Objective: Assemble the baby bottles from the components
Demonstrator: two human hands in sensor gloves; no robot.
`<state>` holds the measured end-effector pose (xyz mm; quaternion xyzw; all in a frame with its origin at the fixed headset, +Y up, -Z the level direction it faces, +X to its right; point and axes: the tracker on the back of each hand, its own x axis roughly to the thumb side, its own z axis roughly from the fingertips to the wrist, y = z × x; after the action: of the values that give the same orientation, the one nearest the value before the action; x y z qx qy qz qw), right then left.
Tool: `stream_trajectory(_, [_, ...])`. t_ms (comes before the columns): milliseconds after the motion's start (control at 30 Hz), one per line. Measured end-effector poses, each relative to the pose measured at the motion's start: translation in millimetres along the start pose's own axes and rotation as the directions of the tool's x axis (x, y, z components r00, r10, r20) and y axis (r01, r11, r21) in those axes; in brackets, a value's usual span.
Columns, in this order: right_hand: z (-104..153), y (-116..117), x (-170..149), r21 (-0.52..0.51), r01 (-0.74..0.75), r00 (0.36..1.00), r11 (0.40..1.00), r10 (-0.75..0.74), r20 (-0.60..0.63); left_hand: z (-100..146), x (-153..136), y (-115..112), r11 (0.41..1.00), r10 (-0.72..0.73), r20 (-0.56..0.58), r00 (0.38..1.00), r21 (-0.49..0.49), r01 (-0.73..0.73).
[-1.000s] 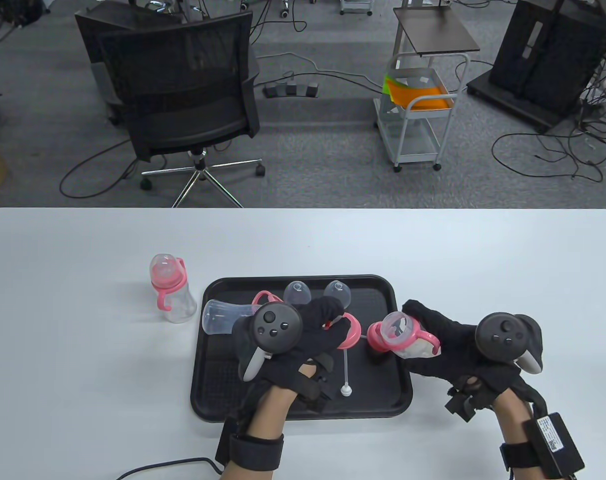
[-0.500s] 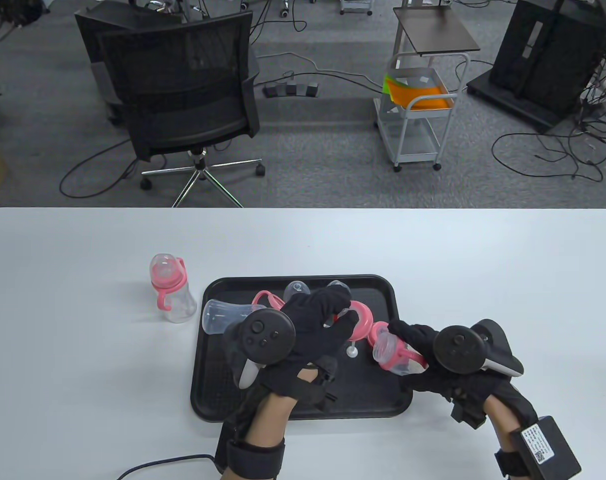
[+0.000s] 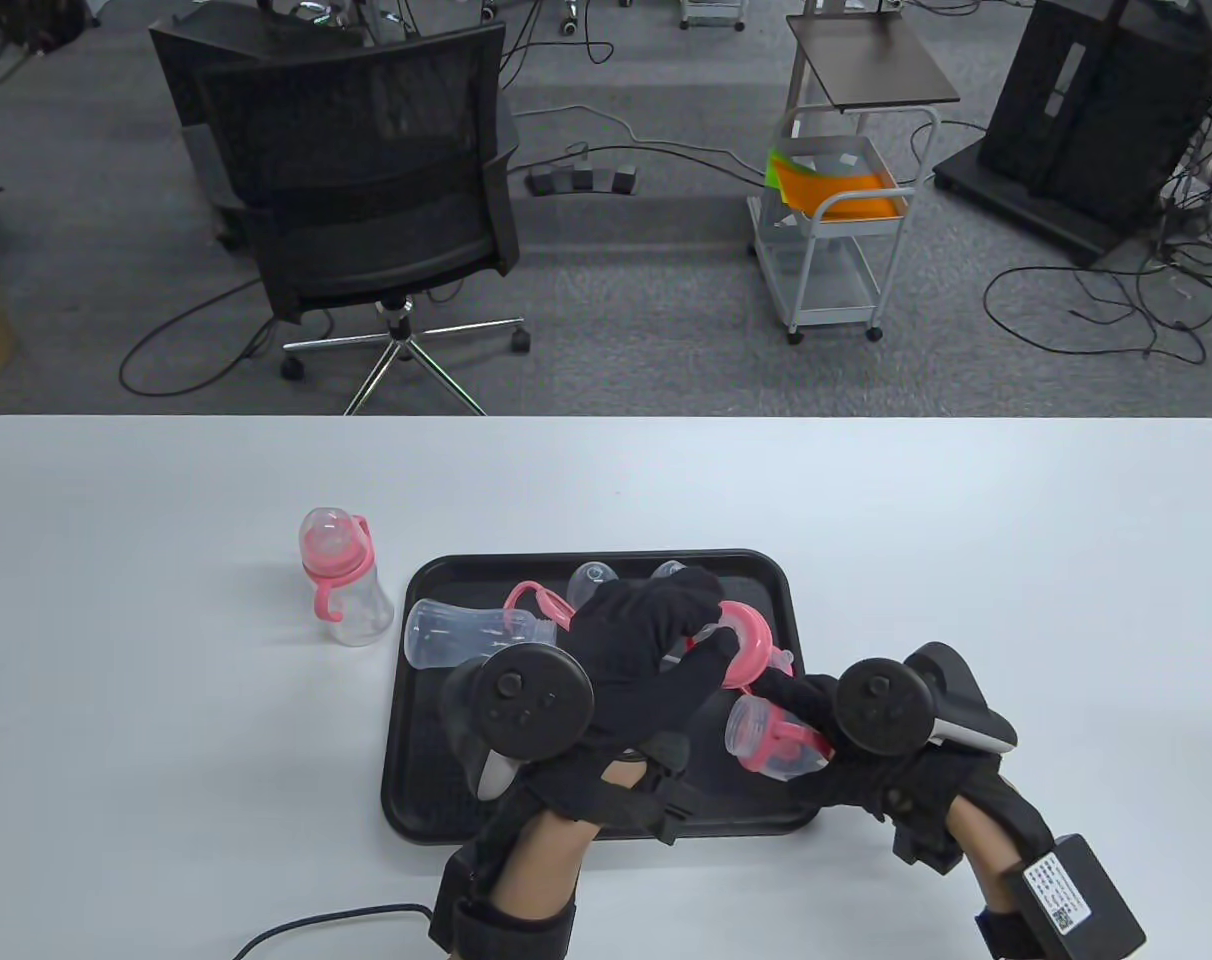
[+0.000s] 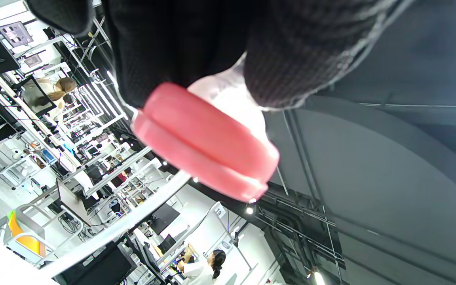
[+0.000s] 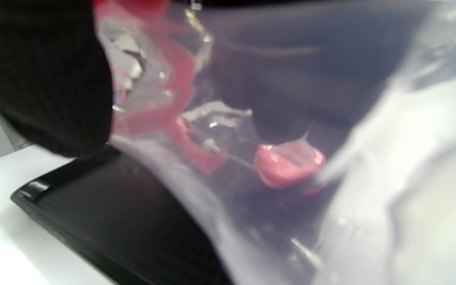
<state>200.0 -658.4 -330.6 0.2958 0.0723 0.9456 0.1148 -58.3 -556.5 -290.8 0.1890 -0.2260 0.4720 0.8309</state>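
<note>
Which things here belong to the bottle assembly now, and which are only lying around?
In use:
- left hand holds pink collar with nipple
- right hand holds bottle with pink handles

Lying about:
- finished bottle on the table
- bare bottle lying on the tray
- clear cap

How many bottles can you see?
3: an assembled bottle standing on the table left of the tray, an empty one lying in the tray, one held by the right hand. Others may be hidden.

The right wrist view's clear bottle [image 5: 370,158] is a close blur (contents unreadable), cropped at the edges.
</note>
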Motion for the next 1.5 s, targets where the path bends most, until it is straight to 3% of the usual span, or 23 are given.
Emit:
stream_trajectory(367, [-5, 5, 7, 0.007, 0.269, 0.953, 0.963, -0.268, 0.138, 2, 0, -4, 0.999, 0.027, 0.004, 1.000, -0.020, -0.027])
stream_trajectory(767, [8, -16, -19, -0.179, 0.601, 0.793, 0.779, -0.553, 0.256, 1, -30, -8, 0.990, 0.131, -0.103, 0.986, -0.039, -0.136])
stream_trajectory(1267, [11, -18, -18, -0.256, 0.571, 0.818, 0.780, -0.517, 0.252, 2, -43, -37, 0.985, 0.124, -0.148, 0.981, -0.101, -0.139])
stream_trajectory(1367, [12, -18, -17, -0.273, 0.537, 0.842, 0.798, -0.489, 0.226, 1, -44, -36, 0.982, 0.086, -0.133, 0.987, -0.154, -0.106])
stream_trajectory(1500, [10, -15, -10, -0.277, 0.457, 0.888, 0.845, -0.417, 0.192, -1, -42, -39, 0.948, -0.010, -0.119, 0.993, -0.318, -0.028])
